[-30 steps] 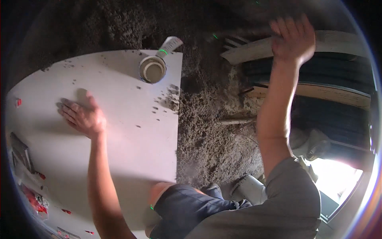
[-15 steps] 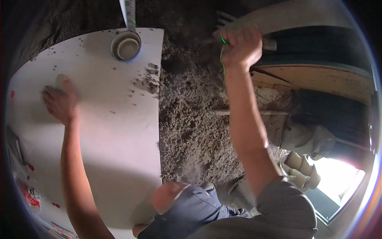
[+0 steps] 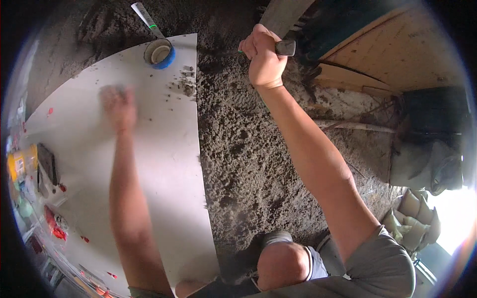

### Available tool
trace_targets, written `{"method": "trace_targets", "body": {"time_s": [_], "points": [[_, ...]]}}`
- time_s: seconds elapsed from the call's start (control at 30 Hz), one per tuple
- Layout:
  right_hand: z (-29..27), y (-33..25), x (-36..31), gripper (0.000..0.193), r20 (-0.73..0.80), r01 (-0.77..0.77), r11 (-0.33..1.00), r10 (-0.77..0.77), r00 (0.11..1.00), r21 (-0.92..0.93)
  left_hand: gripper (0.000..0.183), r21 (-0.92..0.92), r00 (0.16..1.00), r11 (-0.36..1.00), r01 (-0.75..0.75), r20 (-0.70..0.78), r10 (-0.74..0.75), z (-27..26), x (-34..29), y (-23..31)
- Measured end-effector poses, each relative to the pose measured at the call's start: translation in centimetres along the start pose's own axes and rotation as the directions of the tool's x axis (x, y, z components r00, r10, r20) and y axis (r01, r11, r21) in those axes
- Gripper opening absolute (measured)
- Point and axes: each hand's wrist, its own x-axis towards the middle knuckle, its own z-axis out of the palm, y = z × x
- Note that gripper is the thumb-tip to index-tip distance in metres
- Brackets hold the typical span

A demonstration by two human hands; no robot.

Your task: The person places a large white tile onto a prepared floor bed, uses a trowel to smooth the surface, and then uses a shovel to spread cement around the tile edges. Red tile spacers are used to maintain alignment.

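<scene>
My left hand [image 3: 118, 106] rests flat on a large white tile [image 3: 164, 164], blurred, with fingers spread and nothing in it. My right hand [image 3: 263, 57] is closed around the dark handle of a tool [image 3: 285, 47] above the rough grey mortar bed [image 3: 248, 144], just past the tile's right edge. The tool's working end is hidden behind my fist. Crumbs of mortar [image 3: 185, 85] lie on the tile near its far right corner.
A roll of blue tape [image 3: 159, 53] sits at the tile's far edge beside a white tube [image 3: 145, 17]. A long grey plank [image 3: 283, 17] and wooden boards [image 3: 392, 49] lie at the back right. Sacks [image 3: 427, 164] stand right. Small items litter the left.
My right hand has come down from the plank at the back and now grips a tool handle over the mortar. My left hand has shifted slightly on the tile.
</scene>
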Motion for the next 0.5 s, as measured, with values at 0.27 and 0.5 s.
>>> {"method": "trace_targets", "body": {"time_s": [0.27,0.5], "points": [[-2.2,-5.0,-3.3,0.050,-0.039,-0.307,0.765,0.347,0.937,-0.566,0.066,-0.801,0.934,0.577,0.160,0.312,0.175,-12.7,-7.8,26.2],[-11.0,-13.4,-8.0,0.051,-0.081,-0.384,0.879,0.378,0.922,-0.284,0.062,-0.647,0.966,0.721,0.251,0.216,-0.142,-19.7,-24.0,12.5]]}}
